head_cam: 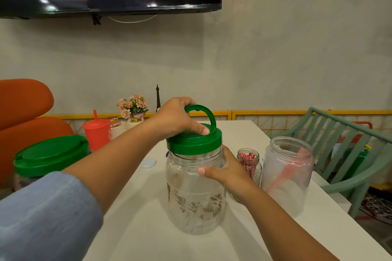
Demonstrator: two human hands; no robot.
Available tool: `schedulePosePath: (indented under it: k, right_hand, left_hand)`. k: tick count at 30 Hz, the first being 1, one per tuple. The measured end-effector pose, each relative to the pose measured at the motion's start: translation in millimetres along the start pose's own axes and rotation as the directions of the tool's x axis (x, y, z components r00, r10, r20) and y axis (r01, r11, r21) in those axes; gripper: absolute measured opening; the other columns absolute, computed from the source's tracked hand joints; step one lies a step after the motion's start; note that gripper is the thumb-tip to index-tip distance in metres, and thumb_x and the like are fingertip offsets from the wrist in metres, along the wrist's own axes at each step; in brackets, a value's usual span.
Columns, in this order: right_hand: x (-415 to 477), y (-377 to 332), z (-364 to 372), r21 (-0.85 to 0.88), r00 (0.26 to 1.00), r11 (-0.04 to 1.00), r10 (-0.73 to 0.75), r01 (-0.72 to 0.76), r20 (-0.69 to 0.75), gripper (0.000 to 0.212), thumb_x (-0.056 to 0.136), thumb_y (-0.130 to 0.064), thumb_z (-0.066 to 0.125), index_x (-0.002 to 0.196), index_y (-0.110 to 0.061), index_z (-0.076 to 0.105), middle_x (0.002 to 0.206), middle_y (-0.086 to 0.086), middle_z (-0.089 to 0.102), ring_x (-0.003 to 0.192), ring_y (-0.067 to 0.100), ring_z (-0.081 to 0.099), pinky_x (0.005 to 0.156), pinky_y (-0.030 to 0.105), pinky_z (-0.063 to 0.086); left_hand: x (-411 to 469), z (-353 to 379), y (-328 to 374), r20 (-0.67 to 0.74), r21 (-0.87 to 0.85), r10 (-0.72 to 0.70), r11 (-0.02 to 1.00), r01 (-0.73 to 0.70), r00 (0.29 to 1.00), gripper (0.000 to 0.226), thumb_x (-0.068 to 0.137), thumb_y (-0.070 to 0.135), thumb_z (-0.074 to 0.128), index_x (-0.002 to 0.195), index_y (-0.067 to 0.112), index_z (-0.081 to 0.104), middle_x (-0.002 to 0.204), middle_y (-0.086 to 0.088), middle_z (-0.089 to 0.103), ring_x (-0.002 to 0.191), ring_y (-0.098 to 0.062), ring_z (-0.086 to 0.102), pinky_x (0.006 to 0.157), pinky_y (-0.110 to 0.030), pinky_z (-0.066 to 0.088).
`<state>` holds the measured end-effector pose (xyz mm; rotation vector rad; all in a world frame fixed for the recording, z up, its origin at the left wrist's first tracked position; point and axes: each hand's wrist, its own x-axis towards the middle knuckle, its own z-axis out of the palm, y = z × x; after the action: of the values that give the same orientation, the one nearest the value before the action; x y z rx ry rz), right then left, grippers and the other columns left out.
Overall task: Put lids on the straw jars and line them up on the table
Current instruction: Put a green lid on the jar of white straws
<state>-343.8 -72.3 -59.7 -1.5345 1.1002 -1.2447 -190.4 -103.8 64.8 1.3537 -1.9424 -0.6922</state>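
A big clear plastic jar (195,197) stands in the middle of the white table (265,237). On its mouth sits a green lid (195,143) with an upright loop handle, slightly tilted. My left hand (178,119) grips the lid from above. My right hand (227,169) holds the jar's shoulder on the right side. To the right stands an open clear jar (287,174) with pink straws inside. Between them a small open glass jar (249,163) holds red-striped straws. At the left edge another jar wears a flat green lid (51,155).
A small pale round lid (148,163) lies on the table behind the big jar. A red tumbler with a straw (96,133), cups and a flower pot (133,106) stand at the back left. A green chair (347,150) is at the right, an orange seat (23,112) at the left.
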Motion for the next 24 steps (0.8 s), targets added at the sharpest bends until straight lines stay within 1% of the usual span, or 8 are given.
schedulePosePath:
  k: [2, 5, 9, 12, 15, 18, 20, 24]
  right_hand:
    - [1.2, 2.6, 0.8, 0.005, 1.000, 1.000, 0.002, -0.002, -0.007, 0.074, 0.049, -0.039, 0.084, 0.112, -0.042, 0.045, 0.115, -0.017, 0.057, 0.106, 0.002, 0.056, 0.078, 0.018, 0.047]
    - [2.9, 5.8, 1.6, 0.017, 1.000, 1.000, -0.007, 0.007, -0.013, 0.087, 0.040, -0.048, 0.080, 0.119, -0.038, 0.045, 0.118, -0.015, 0.057, 0.107, 0.001, 0.055, 0.082, 0.020, 0.048]
    - [4.7, 9.4, 1.0, -0.010, 1.000, 1.000, 0.003, -0.003, -0.024, 0.090, 0.040, -0.049, 0.079, 0.122, -0.038, 0.044, 0.124, -0.010, 0.054, 0.112, 0.009, 0.053, 0.086, 0.025, 0.047]
    - [6.4, 11.8, 1.1, -0.018, 0.999, 1.000, 0.009, -0.010, -0.030, 0.090, 0.041, -0.049, 0.079, 0.123, -0.038, 0.044, 0.127, -0.008, 0.053, 0.113, 0.010, 0.052, 0.087, 0.026, 0.046]
    - [6.9, 13.2, 1.1, -0.039, 0.999, 0.999, 0.008, -0.010, -0.034, 0.092, 0.041, -0.052, 0.079, 0.124, -0.037, 0.043, 0.131, -0.006, 0.050, 0.119, 0.013, 0.049, 0.097, 0.035, 0.045]
    - [6.9, 14.2, 0.5, -0.050, 0.999, 0.999, 0.013, -0.015, -0.029, 0.100, 0.040, -0.055, 0.077, 0.131, -0.035, 0.041, 0.135, -0.006, 0.048, 0.124, 0.016, 0.045, 0.103, 0.041, 0.041]
    - [6.6, 14.2, 0.0, -0.046, 0.999, 0.999, 0.014, -0.015, -0.029, 0.100, 0.040, -0.055, 0.078, 0.131, -0.035, 0.041, 0.135, -0.006, 0.047, 0.125, 0.016, 0.044, 0.103, 0.040, 0.041]
    - [6.1, 14.1, 0.3, -0.028, 1.000, 1.000, 0.013, -0.014, -0.017, 0.096, 0.042, -0.052, 0.079, 0.129, -0.036, 0.041, 0.134, -0.007, 0.048, 0.124, 0.015, 0.044, 0.101, 0.037, 0.042]
  left_hand:
    - [-0.1, 3.4, -1.0, 0.003, 0.025, 0.005, 1.000, -0.005, 1.000, 0.060, 0.053, 0.029, 0.088, 0.105, 0.024, 0.058, 0.103, -0.001, 0.063, 0.102, -0.025, 0.058, 0.089, -0.044, 0.052]
    - [-0.3, 7.0, -3.4, 0.000, 0.068, 0.011, 0.998, -0.011, 1.000, 0.059, 0.054, 0.031, 0.088, 0.104, 0.026, 0.058, 0.101, 0.000, 0.063, 0.097, -0.023, 0.059, 0.088, -0.045, 0.052]
    - [-2.3, 11.6, -7.0, 0.002, 0.087, 0.026, 0.996, -0.026, 1.000, 0.055, 0.055, 0.031, 0.088, 0.100, 0.026, 0.058, 0.100, -0.004, 0.063, 0.095, -0.021, 0.059, 0.083, -0.041, 0.053]
    - [-3.4, 13.8, -8.5, 0.000, 0.094, 0.041, 0.995, -0.041, 0.999, 0.056, 0.056, 0.030, 0.087, 0.102, 0.026, 0.057, 0.101, -0.004, 0.063, 0.096, -0.019, 0.057, 0.076, -0.034, 0.050]
    - [-3.5, 16.4, -11.1, 0.005, 0.105, 0.044, 0.993, -0.044, 0.999, 0.057, 0.056, 0.032, 0.087, 0.103, 0.026, 0.056, 0.096, -0.002, 0.061, 0.093, -0.018, 0.056, 0.071, -0.030, 0.048]
    - [-3.2, 19.0, -14.6, 0.005, 0.094, 0.031, 0.995, -0.032, 0.999, 0.064, 0.057, 0.033, 0.087, 0.112, 0.024, 0.055, 0.107, -0.001, 0.061, 0.101, -0.018, 0.055, 0.074, -0.029, 0.045]
    - [-2.9, 19.1, -16.3, -0.001, 0.079, 0.034, 0.996, -0.033, 0.999, 0.065, 0.056, 0.033, 0.087, 0.113, 0.024, 0.055, 0.110, -0.001, 0.061, 0.103, -0.018, 0.054, 0.077, -0.030, 0.046]
    - [-4.2, 19.2, -17.7, 0.003, 0.080, 0.041, 0.996, -0.041, 0.999, 0.065, 0.057, 0.033, 0.087, 0.112, 0.025, 0.054, 0.111, -0.002, 0.061, 0.098, -0.016, 0.053, 0.079, -0.031, 0.048]
